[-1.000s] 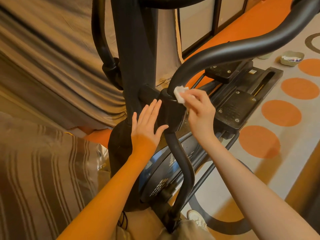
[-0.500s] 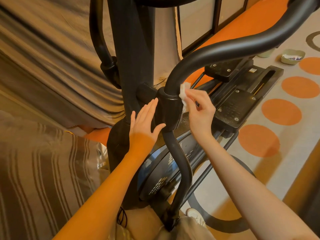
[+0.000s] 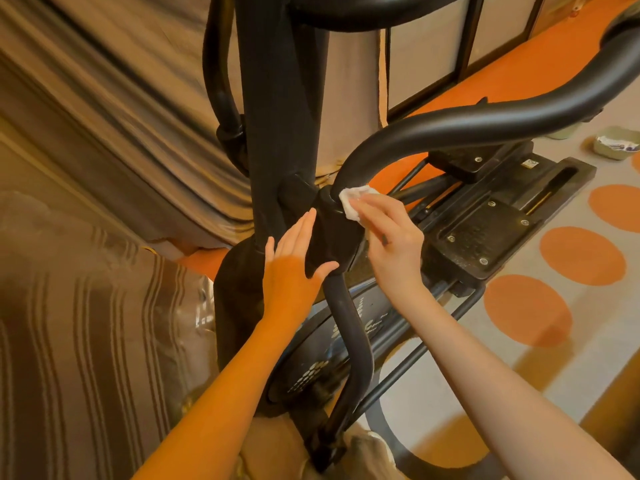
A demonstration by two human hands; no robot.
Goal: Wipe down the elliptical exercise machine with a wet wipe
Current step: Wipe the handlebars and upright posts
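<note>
Resting flat with straight fingers, left hand (image 3: 294, 268) on elliptical (image 3: 284, 133) pivot collar (image 3: 334, 233). Right hand (image 3: 391, 237): fingers pinch white wipe (image 3: 353, 199) against collar top, at swing arm (image 3: 485, 126) base. Pedal (image 3: 485, 230) behind. Dish (image 3: 616, 143) on dotted floor (image 3: 588, 341), far right.

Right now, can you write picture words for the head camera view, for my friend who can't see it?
A person's right hand presses a white wet wipe on the black joint of an elliptical machine, where a curved handlebar meets it. The left hand rests flat on that joint. Behind is a pedal and an orange-spotted floor.
</note>
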